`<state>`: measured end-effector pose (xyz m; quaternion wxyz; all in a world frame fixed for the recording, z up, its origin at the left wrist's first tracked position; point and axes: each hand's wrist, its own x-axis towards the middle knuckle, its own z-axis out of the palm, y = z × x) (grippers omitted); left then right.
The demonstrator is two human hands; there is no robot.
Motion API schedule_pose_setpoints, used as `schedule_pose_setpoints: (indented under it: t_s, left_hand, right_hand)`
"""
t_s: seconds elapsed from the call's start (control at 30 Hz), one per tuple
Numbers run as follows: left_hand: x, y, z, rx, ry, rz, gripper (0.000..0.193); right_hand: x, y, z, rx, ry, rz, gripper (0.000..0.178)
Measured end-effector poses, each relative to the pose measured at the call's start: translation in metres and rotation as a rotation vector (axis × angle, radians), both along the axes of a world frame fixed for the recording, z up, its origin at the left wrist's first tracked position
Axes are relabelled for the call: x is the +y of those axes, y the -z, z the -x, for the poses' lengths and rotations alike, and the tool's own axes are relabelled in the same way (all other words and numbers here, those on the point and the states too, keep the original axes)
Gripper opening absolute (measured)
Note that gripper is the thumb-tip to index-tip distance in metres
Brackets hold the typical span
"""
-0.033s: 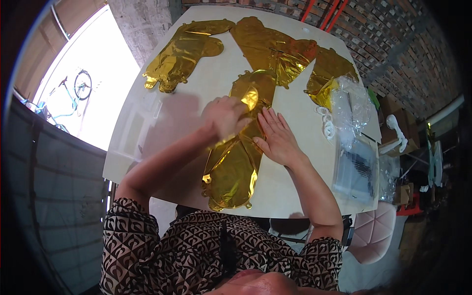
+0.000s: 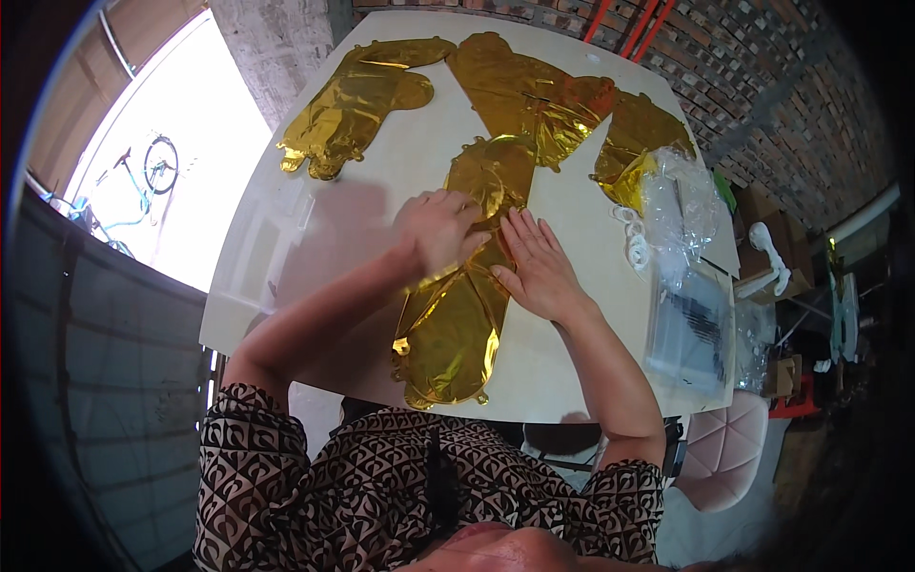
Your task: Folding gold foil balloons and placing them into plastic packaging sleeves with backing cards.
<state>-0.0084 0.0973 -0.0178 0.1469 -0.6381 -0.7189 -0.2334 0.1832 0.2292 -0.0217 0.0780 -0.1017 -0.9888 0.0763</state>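
A flat gold foil balloon (image 2: pixel 448 348) lies lengthwise before me on the pale table (image 2: pixel 324 353), its rounded near end close to the front edge. My left hand (image 2: pixel 438 229) is at the balloon's left side, the fingers bent and closed over the foil at its narrow middle; the fingertips are partly hidden. On the right side of that narrow part rests my right hand (image 2: pixel 538 262), flat with fingers stretched, pressing the foil and the tabletop beside it. The far part of the balloon, beyond my hands, looks rounded and creased.
More flat gold foil balloons (image 2: pixel 353 100) lie toward the far edge. Clear plastic bags (image 2: pixel 679 205), white ribbon rings (image 2: pixel 634 238) and a stack of clear packets (image 2: pixel 688 329) are at the right. A pale padded chair (image 2: pixel 721 453) stands beyond the right front corner.
The shiny raised foil beside my left fingers has dropped flatter. My left hand has shifted only slightly and looks less blurred; my right hand stays in place.
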Motion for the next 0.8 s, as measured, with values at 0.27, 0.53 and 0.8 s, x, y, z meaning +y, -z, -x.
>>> schedule_pose_setpoints:
  t_s: [0.27,0.53,0.8]
  left_hand:
    - [0.002,-0.004,0.004,0.046,0.060,0.005,0.024]
    - [0.032,-0.018,0.042,0.140,0.373,0.002,0.014]
    - [0.045,-0.012,0.061,0.132,0.441,0.190,0.015]
  right_hand:
    - [0.000,0.000,-0.001,0.004,-0.019,-0.007,0.063]
    - [0.000,-0.002,0.001,-0.019,-0.014,-0.009,0.063]
    - [0.001,0.000,0.000,-0.004,-0.025,-0.036,0.063]
